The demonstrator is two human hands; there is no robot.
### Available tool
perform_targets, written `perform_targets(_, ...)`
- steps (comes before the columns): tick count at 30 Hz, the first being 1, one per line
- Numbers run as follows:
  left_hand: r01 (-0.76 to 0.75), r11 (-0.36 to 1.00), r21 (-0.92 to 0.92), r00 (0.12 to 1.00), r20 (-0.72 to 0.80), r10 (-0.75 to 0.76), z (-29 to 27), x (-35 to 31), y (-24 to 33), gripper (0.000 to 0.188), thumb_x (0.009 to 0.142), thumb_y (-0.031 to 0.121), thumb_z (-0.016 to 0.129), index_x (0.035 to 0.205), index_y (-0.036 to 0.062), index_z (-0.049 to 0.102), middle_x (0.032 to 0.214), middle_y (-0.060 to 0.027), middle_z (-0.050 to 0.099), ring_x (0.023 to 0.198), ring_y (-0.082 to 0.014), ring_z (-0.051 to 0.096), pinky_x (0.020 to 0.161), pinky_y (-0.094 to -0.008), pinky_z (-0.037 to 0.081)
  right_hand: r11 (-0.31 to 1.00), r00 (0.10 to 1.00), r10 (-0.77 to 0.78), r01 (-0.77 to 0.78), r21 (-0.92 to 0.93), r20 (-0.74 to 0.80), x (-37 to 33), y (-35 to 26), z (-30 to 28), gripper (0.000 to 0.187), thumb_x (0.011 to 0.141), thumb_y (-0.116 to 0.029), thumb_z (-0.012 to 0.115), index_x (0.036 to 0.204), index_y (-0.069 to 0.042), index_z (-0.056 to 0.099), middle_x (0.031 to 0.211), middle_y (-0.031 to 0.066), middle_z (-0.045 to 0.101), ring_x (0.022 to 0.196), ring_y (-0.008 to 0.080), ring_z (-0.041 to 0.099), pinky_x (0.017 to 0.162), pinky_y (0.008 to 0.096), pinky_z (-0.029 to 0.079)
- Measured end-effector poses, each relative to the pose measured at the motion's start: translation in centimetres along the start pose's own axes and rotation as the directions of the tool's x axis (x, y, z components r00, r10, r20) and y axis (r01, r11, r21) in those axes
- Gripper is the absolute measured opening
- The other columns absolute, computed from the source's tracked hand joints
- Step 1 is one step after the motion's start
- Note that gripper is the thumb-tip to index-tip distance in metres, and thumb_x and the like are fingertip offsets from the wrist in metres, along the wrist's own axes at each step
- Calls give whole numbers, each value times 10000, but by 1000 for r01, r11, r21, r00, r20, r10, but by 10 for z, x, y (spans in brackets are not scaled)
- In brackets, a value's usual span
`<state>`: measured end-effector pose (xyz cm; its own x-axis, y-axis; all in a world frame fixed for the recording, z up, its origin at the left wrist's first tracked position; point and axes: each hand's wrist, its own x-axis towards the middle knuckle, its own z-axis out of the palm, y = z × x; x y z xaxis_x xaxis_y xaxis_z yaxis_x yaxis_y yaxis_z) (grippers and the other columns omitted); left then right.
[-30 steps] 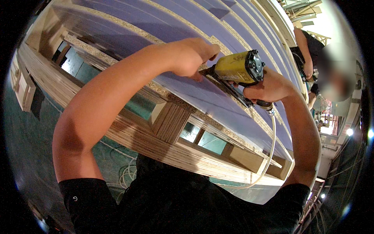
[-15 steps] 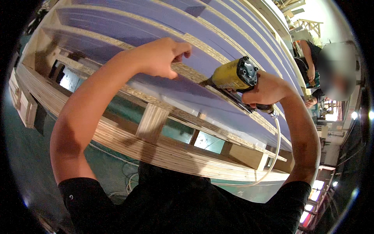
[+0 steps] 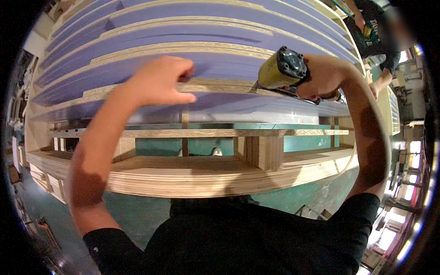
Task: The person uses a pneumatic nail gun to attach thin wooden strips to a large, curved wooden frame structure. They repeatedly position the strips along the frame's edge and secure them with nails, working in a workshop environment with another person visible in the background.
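My right hand (image 3: 318, 78) is wrapped round a yellow and black air nail gun (image 3: 276, 71). The gun's nose points left and down at a chipboard strip (image 3: 220, 86), one of several lying between bluish-purple sheets. Whether the nose touches the strip I cannot tell. To the left, my left hand (image 3: 156, 82) is slightly blurred, its thumb and curled fingers apart on either side of the same strip's line. Nothing shows in its grasp. A purple sheet (image 3: 229, 103) lies just below both hands.
Nearest me runs a thick layered plywood beam (image 3: 183, 178), joined by a short plywood block (image 3: 270, 153). Green floor shows through the gaps. A pale air hose (image 3: 347, 166) hangs below my right forearm. Another person (image 3: 369, 41) is at the upper right.
The view has turned, so the strips and beam now run nearly level. My left hand is farther from the nail gun. My right hand still holds the gun.
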<state>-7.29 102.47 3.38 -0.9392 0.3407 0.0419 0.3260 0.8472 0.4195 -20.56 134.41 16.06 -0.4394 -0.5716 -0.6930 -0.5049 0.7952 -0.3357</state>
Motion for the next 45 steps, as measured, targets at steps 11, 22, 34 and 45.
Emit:
perform_targets(11,-54,982,179,998,26,50,54,61,56,443,786,319,824,1077,43,637,1033,-173,690,1009,-398,658,882,-489,526,948,953,-301,297,118,21,9,40,8,235,788,-115,668,987,7,643,602,25,612,495,134,574,471,322,464)
perform_targets(22,25,994,106,1000,-11,-24,61,56,53,347,786,253,804,1014,43,651,933,-201,709,934,-434,679,773,-526,516,956,957,-279,270,113,76,11,26,2,240,801,-71,690,1020,15,640,691,44,653,581,131,621,540,313,507)
perform_targets(34,-21,999,43,999,-37,22,58,62,56,292,740,184,791,927,39,620,852,-213,685,891,-440,671,747,-533,509,971,973,-206,191,143,100,9,29,1,267,813,-61,704,1063,18,657,765,56,687,621,129,649,557,308,528)
perform_targets(45,35,998,-57,999,-10,-35,59,62,54,378,700,130,773,1040,32,638,919,-218,691,892,-433,661,744,-491,501,974,977,-195,182,135,90,-2,62,5,233,798,-95,701,1011,-28,635,715,25,651,577,124,604,532,315,496)
